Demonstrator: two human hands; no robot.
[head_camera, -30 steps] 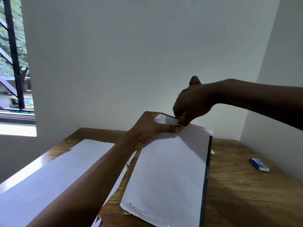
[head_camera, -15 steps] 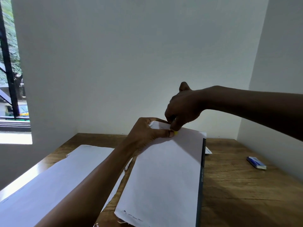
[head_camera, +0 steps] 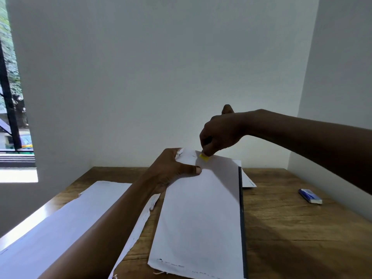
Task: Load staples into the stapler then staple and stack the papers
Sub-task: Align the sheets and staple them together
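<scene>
The left hand (head_camera: pixel 171 168) pinches the far corner of a paper sheaf (head_camera: pixel 201 214) above the wooden surface (head_camera: pixel 291 228). Beside it, the right hand (head_camera: pixel 219 133) grips a yellow stapler (head_camera: pixel 204 158) at that corner.

Bare wooden table (head_camera: pixel 281 228) open to the right of the raised paper sheets (head_camera: pixel 201 218), only a small blue box (head_camera: pixel 310 196) near the right wall, left side covered by a flat paper stack (head_camera: pixel 66 218), left forearm (head_camera: pixel 100 228) lying across it, walls closing off back and right
</scene>
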